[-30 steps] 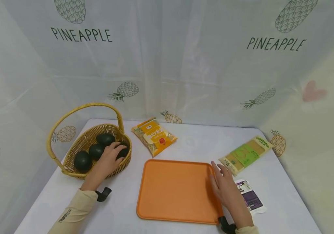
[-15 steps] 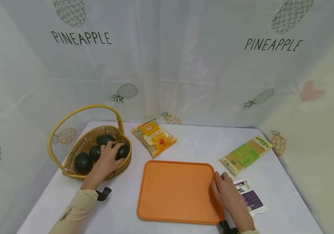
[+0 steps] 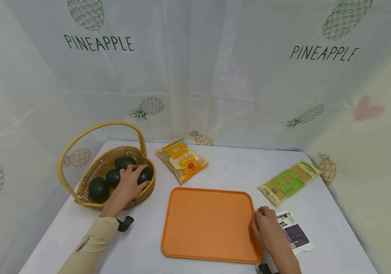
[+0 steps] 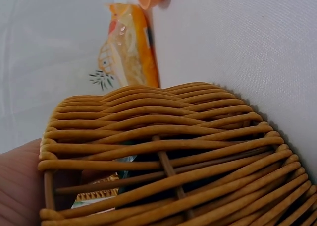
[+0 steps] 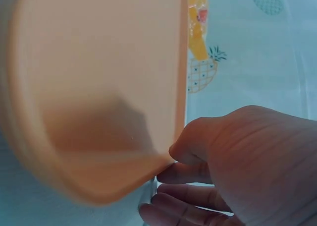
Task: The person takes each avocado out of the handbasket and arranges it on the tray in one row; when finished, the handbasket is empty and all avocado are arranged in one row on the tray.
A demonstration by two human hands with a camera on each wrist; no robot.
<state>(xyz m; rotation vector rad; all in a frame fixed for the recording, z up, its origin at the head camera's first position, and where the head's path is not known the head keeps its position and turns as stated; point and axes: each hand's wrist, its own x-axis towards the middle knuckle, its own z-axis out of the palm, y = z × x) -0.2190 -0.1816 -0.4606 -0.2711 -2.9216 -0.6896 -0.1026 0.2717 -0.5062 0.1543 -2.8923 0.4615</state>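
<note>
My left hand (image 3: 126, 188) reaches into the yellow wicker basket (image 3: 148, 195) in the head view, thumb and fingers bent round the rightmost dark green avocado (image 3: 145, 176). Several more avocados (image 3: 99, 189) lie beside it. In the left wrist view the basket wall (image 4: 148, 119) covers most of that hand. At the right edge of an orange tray (image 3: 210, 224), my right hand (image 3: 271, 233) pinches the rim. The right wrist view has its thumb and index finger meeting at the tray's edge (image 5: 181, 87), with the other fingers below.
An orange-and-yellow food bag (image 3: 182, 161) lies behind the tray. To the right are a flat pack with a green label (image 3: 289, 182) and a purple-and-white packet (image 3: 296, 234), partly behind the right hand. A pineapple-print curtain (image 3: 212, 76) stands behind the white table.
My right hand has lowered onto the tray's right rim, its fingers going from spread to pinching. My left hand's fingers have settled round the rightmost avocado, still inside the basket.
</note>
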